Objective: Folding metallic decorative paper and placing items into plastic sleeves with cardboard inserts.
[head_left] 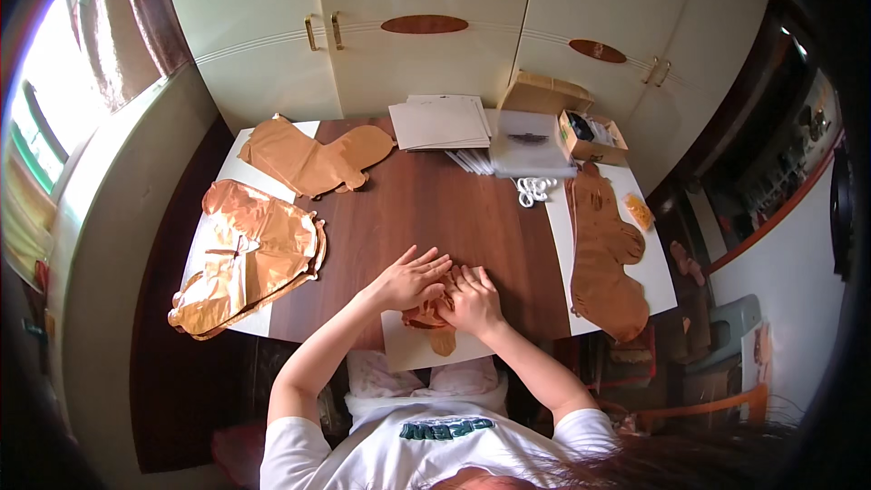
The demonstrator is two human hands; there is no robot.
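Copper-coloured foil [423, 314] at the near edge of the brown table [517, 240]

From my remote post I read the scene from left to right. At far left, beside the window, hangs a curtain [145, 9]. On the left end of the table I see a shiny, wrinkled foil shape [259, 249], and just behind it a duller brown shape [304, 154] with rounded lobes.

Near the middle of the front edge, the left hand [413, 281] is palm down, its fingers stretched and not closed around anything. The foil lies under both hands, on a white sheet [406, 354] which passes over the table edge; a tan tab [443, 342] shows below it. The right hand [474, 302] lies over the foil with long fingers, touching the left one; whether it pinches the foil, I cannot tell.

Behind them, at the far edge, is a stack of pale cards [440, 122], then white sticks [469, 161], a coil of white cord [533, 191] and an open box [605, 152]. At right lies a long brown shape [599, 249], with a small yellow-orange packet [639, 212] beside it.
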